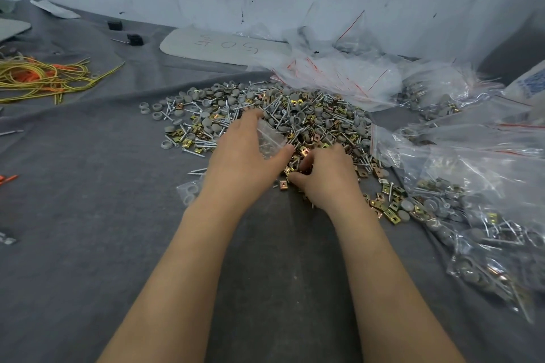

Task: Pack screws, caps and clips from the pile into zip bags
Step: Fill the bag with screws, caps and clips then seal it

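Left hand: the left hand (244, 153) lies palm down at the near edge of the pile, thumb and fingers closed on a small clear zip bag (269, 138), crinkled and glossy.
Right hand: the right hand (327, 174), just beside it at 3 o'clock, fingers curled down into brass-coloured clips (305, 152); what they pinch cannot be told.
Pile: the pile (283, 118) spreads toward 12 o'clock, a mix of slim silver screws (194, 152), round grey caps (166, 144) and square folded clips.
Filled bags: packed zip bags (472, 215) heaped from 1 to 4 o'clock, shiny plastic with red seal lines.
Surface: a grey cloth (88, 215), matte and creased, bare toward 6 and 8 o'clock.
Far left: yellow and orange cords (44, 76) at 10 o'clock, well apart.
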`<state>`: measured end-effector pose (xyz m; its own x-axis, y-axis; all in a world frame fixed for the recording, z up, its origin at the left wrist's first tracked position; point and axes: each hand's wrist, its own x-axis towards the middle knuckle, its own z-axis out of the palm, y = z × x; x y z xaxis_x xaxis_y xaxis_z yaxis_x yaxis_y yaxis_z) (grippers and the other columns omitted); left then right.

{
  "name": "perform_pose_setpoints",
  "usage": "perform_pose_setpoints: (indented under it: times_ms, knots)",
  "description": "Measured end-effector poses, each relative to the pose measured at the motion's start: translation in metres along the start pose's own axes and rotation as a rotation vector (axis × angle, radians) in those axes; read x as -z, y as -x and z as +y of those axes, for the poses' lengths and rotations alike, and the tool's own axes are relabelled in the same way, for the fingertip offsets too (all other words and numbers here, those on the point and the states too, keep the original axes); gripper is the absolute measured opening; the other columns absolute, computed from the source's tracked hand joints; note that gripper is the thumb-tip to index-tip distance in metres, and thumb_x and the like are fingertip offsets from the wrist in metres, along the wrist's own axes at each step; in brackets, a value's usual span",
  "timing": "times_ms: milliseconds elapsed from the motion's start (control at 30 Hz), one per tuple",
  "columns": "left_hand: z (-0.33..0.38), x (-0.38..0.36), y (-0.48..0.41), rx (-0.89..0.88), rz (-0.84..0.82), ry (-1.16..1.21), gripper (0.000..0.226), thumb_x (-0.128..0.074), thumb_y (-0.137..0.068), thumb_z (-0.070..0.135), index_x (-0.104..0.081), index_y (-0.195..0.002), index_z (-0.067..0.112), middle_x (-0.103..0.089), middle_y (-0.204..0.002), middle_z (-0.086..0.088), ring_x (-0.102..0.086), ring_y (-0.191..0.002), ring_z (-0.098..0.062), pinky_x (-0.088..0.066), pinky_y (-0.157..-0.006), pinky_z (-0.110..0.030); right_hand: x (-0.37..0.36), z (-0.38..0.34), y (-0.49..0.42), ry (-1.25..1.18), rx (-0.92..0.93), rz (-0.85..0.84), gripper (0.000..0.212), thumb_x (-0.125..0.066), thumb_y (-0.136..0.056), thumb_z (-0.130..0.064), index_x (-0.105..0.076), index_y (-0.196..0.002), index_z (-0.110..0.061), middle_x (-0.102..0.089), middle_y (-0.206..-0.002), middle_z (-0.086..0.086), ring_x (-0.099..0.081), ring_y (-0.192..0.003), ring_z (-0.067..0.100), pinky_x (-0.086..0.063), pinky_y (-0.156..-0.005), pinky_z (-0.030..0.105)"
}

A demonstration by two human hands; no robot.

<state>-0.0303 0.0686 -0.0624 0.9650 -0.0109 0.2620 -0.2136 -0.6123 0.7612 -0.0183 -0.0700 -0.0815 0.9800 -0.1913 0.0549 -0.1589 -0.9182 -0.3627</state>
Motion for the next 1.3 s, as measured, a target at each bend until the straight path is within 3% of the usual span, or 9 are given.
perform_pose_setpoints:
  times_ms: [200, 367, 500, 600, 667, 767, 900, 1033, 1300]
  knots:
    - [0.001, 0.000, 0.001, -0.003, -0.013, -0.005, 0.070, -0.070, -0.082, 0.041, -0.037, -0.141, 0.020, -0.055, -0.130, -0.004, -0.054, -0.117, -0.022, -0.046, -0.098, -0.043, -0.001, 0.000, -0.001, -0.098, 0.007, 0.025, 0.015, -0.065, -0.087, -0.032, -0.069, -0.091, -0.018, -0.059, -0.112, 0.010, -0.054, -0.108, 0.030, -0.047, -0.093, 0.038]
    - [0.001, 0.000, 0.001, -0.014, -0.046, -0.046, 0.071, -0.070, -0.081, 0.044, -0.039, -0.141, 0.020, -0.054, -0.132, -0.003, -0.052, -0.119, -0.022, -0.043, -0.100, -0.042, 0.017, 0.008, -0.004, -0.680, 0.005, 0.181, 0.007, -0.068, -0.087, -0.020, -0.061, -0.086, -0.019, -0.066, -0.087, -0.003, -0.061, -0.083, 0.012, -0.049, -0.076, 0.030]
    - [0.003, -0.004, 0.002, -0.048, -0.068, -0.082, 0.071, -0.071, -0.080, 0.042, -0.040, -0.139, 0.017, -0.055, -0.129, -0.004, -0.053, -0.115, -0.022, -0.042, -0.096, -0.034, 0.023, 0.002, 0.002, -1.084, 0.103, 0.071, 0.013, -0.070, -0.084, -0.010, -0.066, -0.080, -0.022, -0.070, -0.078, -0.004, -0.061, -0.066, 0.002, -0.048, -0.062, 0.019]
    - [0.003, -0.004, 0.001, -0.051, -0.056, -0.070, 0.065, -0.069, -0.082, 0.037, -0.042, -0.137, 0.017, -0.057, -0.125, -0.004, -0.055, -0.113, -0.022, -0.044, -0.093, -0.034, 0.023, -0.004, 0.006, -1.036, 0.247, -0.063, 0.017, -0.064, -0.090, -0.015, -0.072, -0.079, -0.026, -0.073, -0.080, -0.006, -0.062, -0.070, 0.001, -0.051, -0.066, 0.020]
    - [0.002, -0.002, 0.000, -0.040, -0.043, -0.060, 0.067, -0.070, -0.082, 0.039, -0.041, -0.138, 0.018, -0.057, -0.126, -0.002, -0.054, -0.114, -0.020, -0.044, -0.094, -0.033, 0.023, -0.003, 0.005, -0.926, 0.250, 0.026, 0.015, -0.061, -0.092, -0.019, -0.072, -0.084, -0.026, -0.072, -0.082, -0.009, -0.061, -0.072, -0.003, -0.050, -0.069, 0.017]
    - [0.001, 0.001, 0.000, -0.016, -0.001, -0.018, 0.068, -0.071, -0.081, 0.042, -0.040, -0.138, 0.022, -0.057, -0.124, 0.000, -0.055, -0.112, -0.018, -0.045, -0.093, -0.033, 0.022, 0.004, 0.003, -0.516, 0.177, 0.122, 0.006, -0.064, -0.089, -0.024, -0.068, -0.084, -0.024, -0.063, -0.076, -0.014, -0.057, -0.073, 0.004, -0.046, -0.067, 0.022]
    - [0.001, 0.002, -0.001, -0.007, 0.040, -0.009, 0.065, -0.070, -0.082, 0.041, -0.041, -0.137, 0.022, -0.056, -0.125, -0.003, -0.053, -0.113, -0.022, -0.045, -0.094, -0.037, 0.010, -0.003, 0.007, -0.091, 0.131, -0.109, 0.010, -0.068, -0.085, -0.025, -0.060, -0.081, -0.029, -0.058, -0.080, -0.008, -0.058, -0.085, 0.018, -0.042, -0.073, 0.026]
    - [0.002, 0.001, -0.001, -0.008, 0.041, -0.008, 0.066, -0.070, -0.082, 0.040, -0.041, -0.137, 0.020, -0.056, -0.124, -0.004, -0.054, -0.113, -0.023, -0.045, -0.094, -0.040, 0.000, -0.011, 0.009, 0.036, 0.143, -0.065, 0.013, -0.065, -0.087, -0.023, -0.061, -0.099, -0.024, -0.056, -0.113, 0.008, -0.054, -0.106, 0.030, -0.046, -0.092, 0.039]
    - [0.001, -0.001, 0.000, -0.014, 0.031, -0.016, 0.066, -0.069, -0.082, 0.041, -0.041, -0.138, 0.021, -0.057, -0.124, -0.004, -0.055, -0.113, -0.022, -0.045, -0.095, -0.040, -0.001, -0.016, 0.013, 0.163, 0.145, -0.059, 0.020, -0.056, -0.091, -0.017, -0.059, -0.110, -0.016, -0.060, -0.114, 0.008, -0.051, -0.112, 0.031, -0.040, -0.089, 0.039]
